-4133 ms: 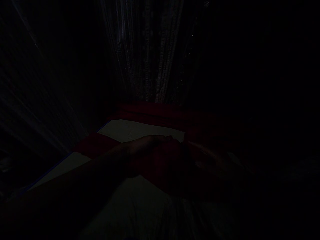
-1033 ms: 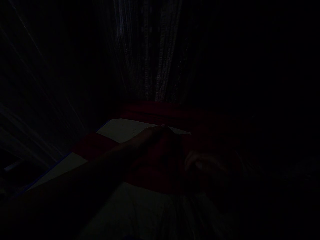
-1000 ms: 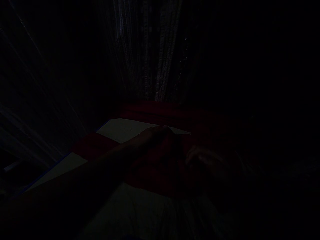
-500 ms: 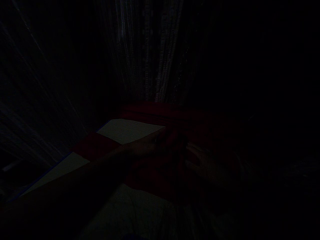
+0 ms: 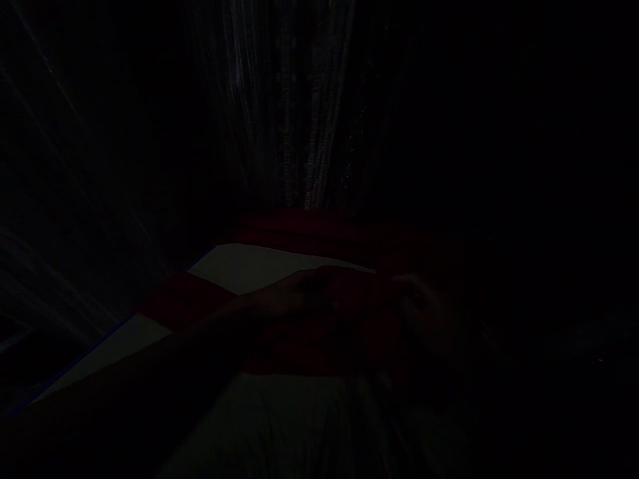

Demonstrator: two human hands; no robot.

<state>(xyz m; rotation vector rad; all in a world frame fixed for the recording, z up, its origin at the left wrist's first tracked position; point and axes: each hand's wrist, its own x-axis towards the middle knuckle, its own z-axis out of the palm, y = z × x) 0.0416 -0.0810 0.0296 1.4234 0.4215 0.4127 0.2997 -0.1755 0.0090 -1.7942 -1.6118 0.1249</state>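
The view is very dark. A red cloth [image 5: 309, 339] lies across a pale surface [image 5: 249, 263]. My left hand [image 5: 294, 293] reaches in from the lower left and is on the cloth near the middle; its fingers are lost in the dark. My right hand [image 5: 424, 303] is to the right, at the cloth's right part, with its fingers curled together around what looks like the cloth's edge. Between the two hands the red cloth stretches fairly smooth.
Behind the surface hang striped, curtain-like folds [image 5: 317, 133], and more faint folds show at the left. Another red fabric [image 5: 294, 223] lies along the far edge. A blue edge runs down the left side. The right side is black.
My right hand has moved right, away from my left hand. The cloth between them, bunched before, is now flatter and more spread. The view has shifted slightly.
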